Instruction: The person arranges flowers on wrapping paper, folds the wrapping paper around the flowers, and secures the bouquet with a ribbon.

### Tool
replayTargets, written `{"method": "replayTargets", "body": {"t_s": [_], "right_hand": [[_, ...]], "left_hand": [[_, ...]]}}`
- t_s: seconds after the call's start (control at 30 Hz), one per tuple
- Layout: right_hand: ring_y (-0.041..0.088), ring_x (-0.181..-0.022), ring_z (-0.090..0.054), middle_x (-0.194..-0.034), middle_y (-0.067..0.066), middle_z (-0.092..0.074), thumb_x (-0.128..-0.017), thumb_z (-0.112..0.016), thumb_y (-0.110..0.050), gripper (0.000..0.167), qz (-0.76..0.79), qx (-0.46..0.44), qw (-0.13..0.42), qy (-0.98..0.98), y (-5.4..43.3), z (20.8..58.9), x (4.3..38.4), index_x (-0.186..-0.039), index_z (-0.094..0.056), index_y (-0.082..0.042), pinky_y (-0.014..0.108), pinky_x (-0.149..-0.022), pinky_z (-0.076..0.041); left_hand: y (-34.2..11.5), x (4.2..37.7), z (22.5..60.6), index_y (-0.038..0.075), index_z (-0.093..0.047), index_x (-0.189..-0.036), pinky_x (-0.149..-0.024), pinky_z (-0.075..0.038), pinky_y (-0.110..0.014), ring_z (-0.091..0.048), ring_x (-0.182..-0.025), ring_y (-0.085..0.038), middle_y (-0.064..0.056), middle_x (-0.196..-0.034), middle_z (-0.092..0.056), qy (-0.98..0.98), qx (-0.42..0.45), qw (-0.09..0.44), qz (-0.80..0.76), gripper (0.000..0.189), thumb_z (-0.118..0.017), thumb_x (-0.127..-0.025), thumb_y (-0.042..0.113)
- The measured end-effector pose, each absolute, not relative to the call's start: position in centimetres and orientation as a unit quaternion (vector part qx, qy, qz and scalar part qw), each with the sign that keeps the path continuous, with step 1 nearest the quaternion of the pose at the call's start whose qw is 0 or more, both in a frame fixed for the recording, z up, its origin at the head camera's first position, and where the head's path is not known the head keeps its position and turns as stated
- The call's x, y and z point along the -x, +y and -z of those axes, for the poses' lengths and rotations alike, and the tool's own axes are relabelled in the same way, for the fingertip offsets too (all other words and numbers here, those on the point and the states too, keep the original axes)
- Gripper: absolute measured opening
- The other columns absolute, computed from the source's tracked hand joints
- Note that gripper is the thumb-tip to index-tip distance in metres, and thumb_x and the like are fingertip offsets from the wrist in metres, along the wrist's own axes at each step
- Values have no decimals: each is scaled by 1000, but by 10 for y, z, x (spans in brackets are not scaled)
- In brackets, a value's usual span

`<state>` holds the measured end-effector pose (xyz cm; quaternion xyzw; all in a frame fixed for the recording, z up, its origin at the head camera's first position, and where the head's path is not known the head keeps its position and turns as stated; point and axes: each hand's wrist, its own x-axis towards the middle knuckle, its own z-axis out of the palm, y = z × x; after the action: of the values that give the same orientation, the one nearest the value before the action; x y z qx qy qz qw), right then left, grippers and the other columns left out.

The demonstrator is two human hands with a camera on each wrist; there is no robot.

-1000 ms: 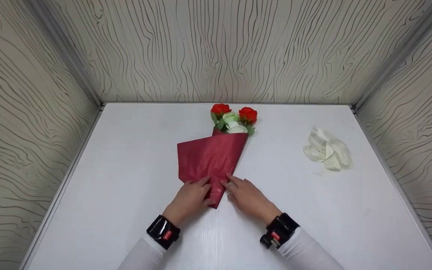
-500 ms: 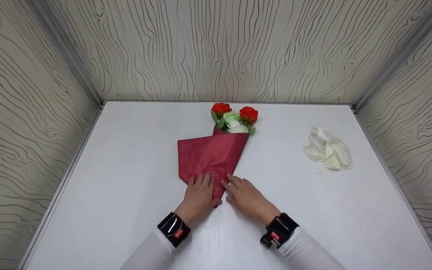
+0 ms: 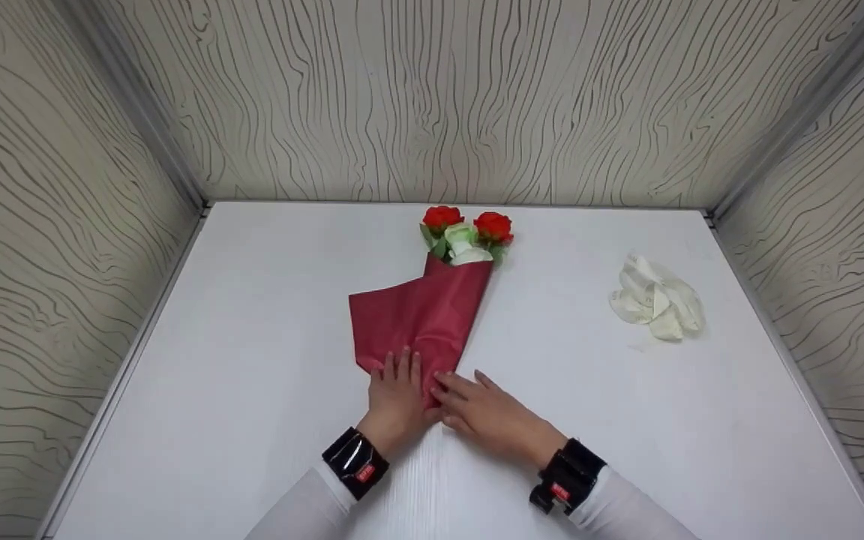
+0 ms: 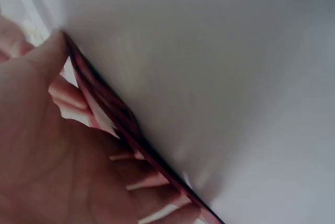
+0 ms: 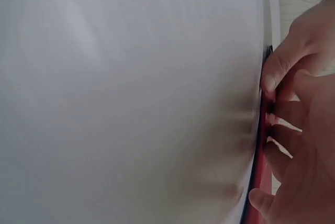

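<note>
A bouquet lies on the white table, wrapped in dark red paper (image 3: 439, 307) that narrows towards me. From its far end show two red flowers (image 3: 443, 218), a pale green flower (image 3: 460, 234), a white flower (image 3: 471, 256) and some leaves. My left hand (image 3: 394, 401) presses on the lower part of the paper with fingers extended, its thumb near the narrow tip. At the lower right edge, the fingertips of my right hand (image 3: 493, 417) touch the wrapper, fingers nearly straight. Both wrist views show the paper's edge by the hands; the stems are hidden inside.
To the right lies a crumpled off-white ribbon or strip of cloth (image 3: 657, 298) on the table (image 3: 267, 315). Wood-patterned panels (image 3: 432, 97) stand along the back and both sides.
My left hand has shifted right and flattened onto the paper. My right hand has slid down and left towards the tip. The wrapper's left corner has moved slightly down and left.
</note>
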<state>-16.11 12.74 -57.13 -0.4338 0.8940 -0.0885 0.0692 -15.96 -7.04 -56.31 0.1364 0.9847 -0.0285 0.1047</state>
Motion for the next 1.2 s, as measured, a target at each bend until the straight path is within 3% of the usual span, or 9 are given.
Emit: {"method": "replayTargets", "body": {"t_s": [0.2,0.5,0.8,1.0,1.2], "right_hand": [[16,-145,-25,-157,4,-33,-106,-35,-43,54,99,465,67,877,129,572,156,-149,-42,-12,55,-112,-23],[18,-145,-25,-158,3,-31,-106,-36,-44,56,108,461,80,877,130,571,158,-151,-39,-12,55,-113,-22],[18,-146,-23,-159,2,-29,-105,-37,-45,57,87,459,79,880,131,574,159,-152,-38,-13,55,-114,-20],[19,-146,-21,-161,1,-24,-102,-41,-51,61,70,427,101,896,142,573,177,-154,-34,-20,59,-114,-14],[26,-147,-20,-160,1,-27,-102,-42,-52,66,53,382,112,916,153,567,210,-155,-30,-15,59,-114,-11]], "left_hand": [[-76,162,557,6,-31,-153,-110,-27,-56,-29,-142,-36,-14,-156,-31,982,-140,119,42,98,-48,-86,75],[-90,168,556,6,-36,-151,-109,-28,-58,-32,-140,-38,-15,-155,-33,978,-194,78,-18,94,-60,-85,66],[-89,166,559,5,-32,-153,-110,-28,-57,-29,-142,-38,-15,-157,-31,976,-185,102,-47,94,-60,-86,64],[-87,166,554,6,-31,-153,-110,-27,-57,-28,-142,-37,-14,-157,-30,976,-179,120,-33,95,-60,-85,65],[-86,168,555,7,-29,-154,-110,-26,-59,-26,-143,-37,-13,-157,-30,977,-169,129,-30,98,-61,-84,66]]}}
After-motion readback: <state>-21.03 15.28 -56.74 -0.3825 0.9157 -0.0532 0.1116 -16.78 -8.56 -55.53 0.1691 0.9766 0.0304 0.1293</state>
